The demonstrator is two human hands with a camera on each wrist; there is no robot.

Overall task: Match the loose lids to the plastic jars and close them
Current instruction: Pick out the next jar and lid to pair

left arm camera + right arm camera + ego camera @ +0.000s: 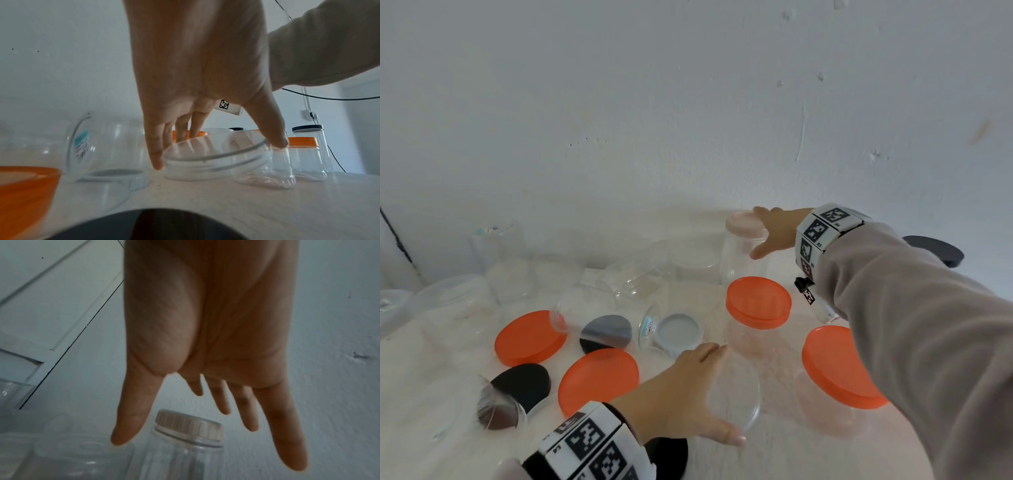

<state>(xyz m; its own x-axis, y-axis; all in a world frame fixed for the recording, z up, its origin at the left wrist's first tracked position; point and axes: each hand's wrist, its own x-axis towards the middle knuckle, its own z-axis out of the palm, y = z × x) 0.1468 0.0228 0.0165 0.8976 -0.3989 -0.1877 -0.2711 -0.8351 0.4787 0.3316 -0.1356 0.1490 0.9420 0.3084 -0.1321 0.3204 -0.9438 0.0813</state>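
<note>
My left hand [729, 394] reaches down over a clear open jar [743, 404] at the table's near middle. In the left wrist view my left hand [218, 153] spans the jar [205, 168], thumb on the right of its rim and a finger against its left wall. My right hand [756, 233] hovers at the back over a tall clear jar [739, 260] with a pale lid [744, 222] on it. From the right wrist, my right hand [159, 415] is spread above that lid [189, 425] without touching it. Loose orange lids [530, 337] [597, 378] lie to the left.
Two jars wear orange lids [758, 301] [839, 366] under my right arm. A grey lid [678, 330], a half-silvered dark lid [604, 334] and a black lid [522, 383] lie loose at centre left. Several clear jars crowd the back left by the wall [688, 102].
</note>
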